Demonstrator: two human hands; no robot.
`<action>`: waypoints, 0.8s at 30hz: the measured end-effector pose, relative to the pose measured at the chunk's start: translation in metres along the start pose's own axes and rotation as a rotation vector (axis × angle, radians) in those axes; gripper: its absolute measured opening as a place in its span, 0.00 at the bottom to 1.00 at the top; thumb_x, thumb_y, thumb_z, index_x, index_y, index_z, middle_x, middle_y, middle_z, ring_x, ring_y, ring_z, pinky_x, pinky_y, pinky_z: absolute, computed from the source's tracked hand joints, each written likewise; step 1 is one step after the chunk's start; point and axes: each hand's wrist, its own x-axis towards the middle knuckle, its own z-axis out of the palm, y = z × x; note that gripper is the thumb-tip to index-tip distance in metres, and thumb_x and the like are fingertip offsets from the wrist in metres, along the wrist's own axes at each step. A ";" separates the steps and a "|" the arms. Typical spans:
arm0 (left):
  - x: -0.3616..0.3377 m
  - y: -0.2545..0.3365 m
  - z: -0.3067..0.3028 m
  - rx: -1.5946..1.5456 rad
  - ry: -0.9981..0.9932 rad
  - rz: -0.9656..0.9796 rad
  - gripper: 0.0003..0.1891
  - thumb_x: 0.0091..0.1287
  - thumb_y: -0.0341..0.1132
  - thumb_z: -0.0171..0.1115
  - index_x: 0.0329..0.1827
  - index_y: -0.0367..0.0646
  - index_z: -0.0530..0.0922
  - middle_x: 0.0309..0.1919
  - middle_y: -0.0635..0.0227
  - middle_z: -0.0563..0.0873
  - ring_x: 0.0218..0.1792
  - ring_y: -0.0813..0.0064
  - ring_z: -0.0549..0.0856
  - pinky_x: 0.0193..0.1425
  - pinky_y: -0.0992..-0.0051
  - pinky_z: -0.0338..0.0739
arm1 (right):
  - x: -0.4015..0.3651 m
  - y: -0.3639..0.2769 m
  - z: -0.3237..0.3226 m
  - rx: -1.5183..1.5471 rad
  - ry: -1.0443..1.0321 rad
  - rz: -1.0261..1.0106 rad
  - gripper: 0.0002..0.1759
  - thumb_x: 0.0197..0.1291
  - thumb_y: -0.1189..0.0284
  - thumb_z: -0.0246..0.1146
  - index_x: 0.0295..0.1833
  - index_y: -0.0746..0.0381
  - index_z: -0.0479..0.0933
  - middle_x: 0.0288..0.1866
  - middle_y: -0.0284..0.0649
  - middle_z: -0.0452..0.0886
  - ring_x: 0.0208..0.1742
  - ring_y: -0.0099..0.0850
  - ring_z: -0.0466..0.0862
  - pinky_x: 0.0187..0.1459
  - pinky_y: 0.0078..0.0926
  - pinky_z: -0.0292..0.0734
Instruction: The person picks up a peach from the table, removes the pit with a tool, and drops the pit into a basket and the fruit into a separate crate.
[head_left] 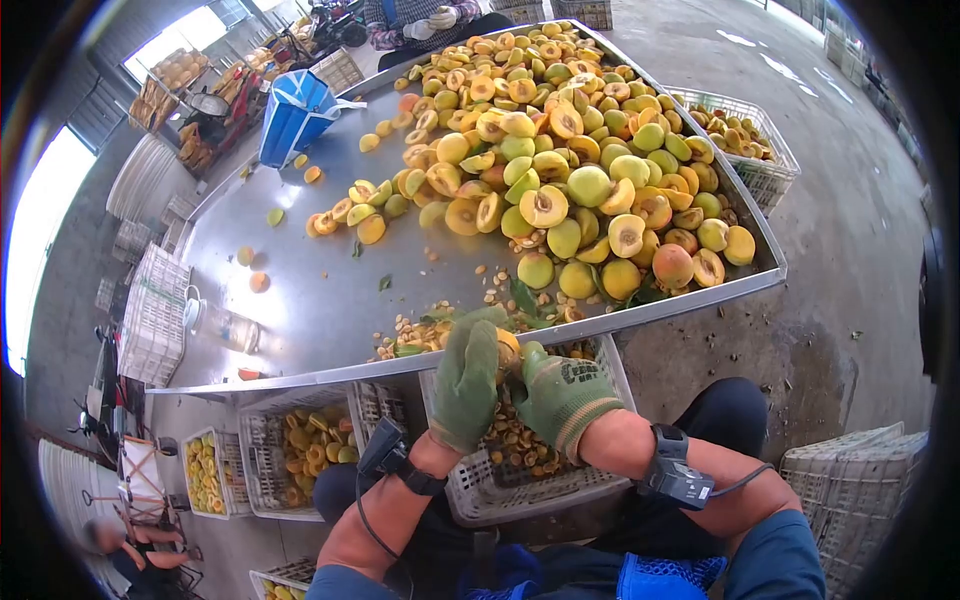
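Both my hands wear green knit gloves and meet just over the table's near edge. My left hand is closed on a yellow peach, its palm side against the fruit. My right hand presses its curled fingers to the other side of the same peach. Gloves cover much of the fruit, and whether a tool is in the right hand cannot be made out. Below them stands a plastic crate with small brownish pits or pieces in it. Loose pits and leaves lie along the table edge.
A raised-rim metal table bears a large heap of halved and whole peaches. On it stand a blue bag and a clear plastic jar. Crates of fruit sit left and far right. A co-worker's gloved hands show across.
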 end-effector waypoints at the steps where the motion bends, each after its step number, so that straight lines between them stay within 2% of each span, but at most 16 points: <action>1: 0.002 0.001 -0.002 -0.030 -0.013 -0.031 0.20 0.84 0.45 0.48 0.62 0.38 0.79 0.52 0.67 0.84 0.49 0.77 0.81 0.58 0.73 0.78 | 0.001 0.000 -0.002 -0.033 0.010 -0.013 0.16 0.68 0.63 0.61 0.54 0.63 0.75 0.41 0.54 0.87 0.45 0.54 0.87 0.47 0.50 0.81; 4: 0.005 0.002 -0.006 0.201 -0.070 0.143 0.20 0.84 0.44 0.48 0.61 0.37 0.79 0.52 0.66 0.84 0.50 0.75 0.82 0.60 0.72 0.77 | 0.000 0.000 -0.012 -0.114 0.012 -0.064 0.13 0.71 0.69 0.55 0.53 0.66 0.75 0.43 0.54 0.88 0.46 0.52 0.89 0.45 0.49 0.83; 7: 0.004 -0.001 -0.009 0.342 -0.066 0.212 0.19 0.84 0.44 0.48 0.60 0.37 0.80 0.52 0.65 0.84 0.51 0.74 0.82 0.61 0.72 0.76 | 0.001 0.001 -0.010 -0.061 0.001 -0.052 0.13 0.70 0.69 0.55 0.53 0.65 0.75 0.43 0.55 0.88 0.45 0.53 0.89 0.46 0.50 0.83; 10: 0.004 -0.002 -0.007 0.353 -0.041 0.275 0.20 0.84 0.44 0.48 0.60 0.36 0.80 0.53 0.65 0.84 0.52 0.74 0.81 0.61 0.71 0.76 | 0.004 0.004 0.003 0.055 -0.012 -0.022 0.15 0.68 0.64 0.60 0.53 0.63 0.75 0.42 0.54 0.87 0.45 0.54 0.87 0.45 0.50 0.81; 13: -0.002 0.008 -0.001 0.173 0.018 0.107 0.21 0.85 0.46 0.47 0.61 0.37 0.79 0.53 0.65 0.83 0.52 0.75 0.81 0.61 0.72 0.76 | 0.001 -0.002 0.008 0.131 0.011 0.016 0.15 0.67 0.64 0.62 0.51 0.64 0.76 0.42 0.56 0.86 0.45 0.57 0.86 0.46 0.51 0.80; 19: -0.009 0.003 0.007 0.155 0.102 0.171 0.23 0.85 0.49 0.46 0.65 0.38 0.76 0.54 0.65 0.83 0.54 0.76 0.81 0.61 0.72 0.77 | -0.001 -0.007 0.011 0.301 -0.020 0.057 0.17 0.66 0.63 0.64 0.50 0.65 0.78 0.43 0.58 0.86 0.46 0.59 0.85 0.47 0.52 0.79; 22: -0.003 0.001 0.007 0.049 0.082 0.123 0.23 0.85 0.49 0.46 0.65 0.39 0.75 0.53 0.65 0.83 0.53 0.75 0.82 0.59 0.72 0.80 | 0.001 -0.003 0.006 0.232 0.025 0.014 0.17 0.66 0.63 0.63 0.52 0.65 0.77 0.44 0.58 0.86 0.46 0.58 0.86 0.47 0.51 0.80; 24: 0.001 0.001 0.000 -0.179 -0.009 0.002 0.22 0.85 0.49 0.46 0.65 0.40 0.75 0.53 0.64 0.83 0.51 0.74 0.83 0.58 0.71 0.81 | 0.000 -0.001 -0.008 0.134 0.031 -0.025 0.17 0.67 0.63 0.62 0.53 0.65 0.76 0.45 0.57 0.87 0.48 0.56 0.87 0.48 0.51 0.81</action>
